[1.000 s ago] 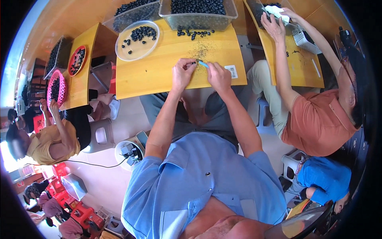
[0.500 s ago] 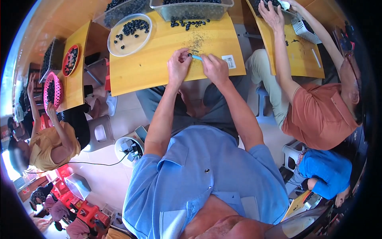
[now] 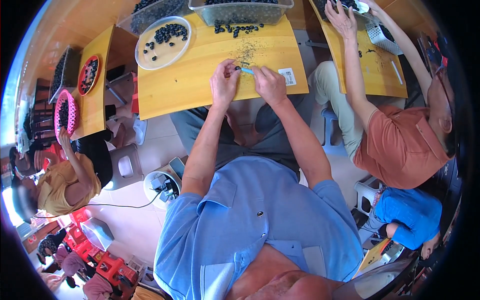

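Over the near part of the yellow wooden table, my left hand [image 3: 223, 82] pinches a small black round piece [image 3: 237, 68] between thumb and fingertips. Whether it is a bead, a nut or a fruit is too small to tell. Closed around a slim light-blue tool [image 3: 247, 71], my right hand [image 3: 270, 84] points it leftward at the piece. The tool's tip meets or nearly meets the piece; contact is hard to make out. Dark crumbs [image 3: 246, 51] lie on the wood just beyond my hands.
A round clear tray [image 3: 142, 55] with black pieces stands at the table's far left. Behind are clear bins [image 3: 240, 15] full of them, with several loose in front. A white label [image 3: 287, 77] lies right of my hand. People work at tables [image 3: 370, 75] on both sides.
The blue tool has tilted slightly in my right hand, and my left hand has barely shifted. The person on the left has lowered the raised hand.
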